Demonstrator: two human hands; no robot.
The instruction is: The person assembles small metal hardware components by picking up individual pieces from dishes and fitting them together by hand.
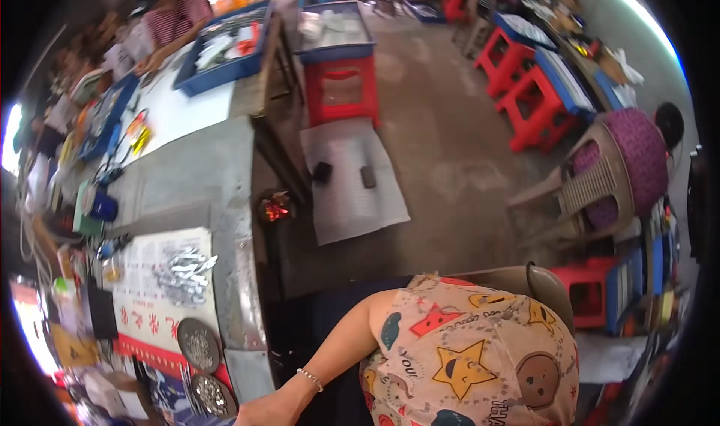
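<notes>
At the lower edge, my right hand [264,413] reaches over the edge of the metal-topped table [244,298], with a beaded bracelet [310,379] on the wrist. Its fingers are cut off by the picture's edge, so what they hold, if anything, is hidden. Nearest to it is a round dish [212,394] of small shiny metal pieces. A second, dark round dish [198,343] of small pieces sits just beyond. Farther along, a heap of shiny metal strips [186,276] lies on a printed paper sheet [142,253]. My left hand is out of view.
A co-worker [176,17] in a striped top works at the far left beside a blue tray [225,47]. Red stools [341,88] bear more trays. A white sheet [349,178] with two dark blocks covers part of the floor. At right stands a plastic chair [600,178].
</notes>
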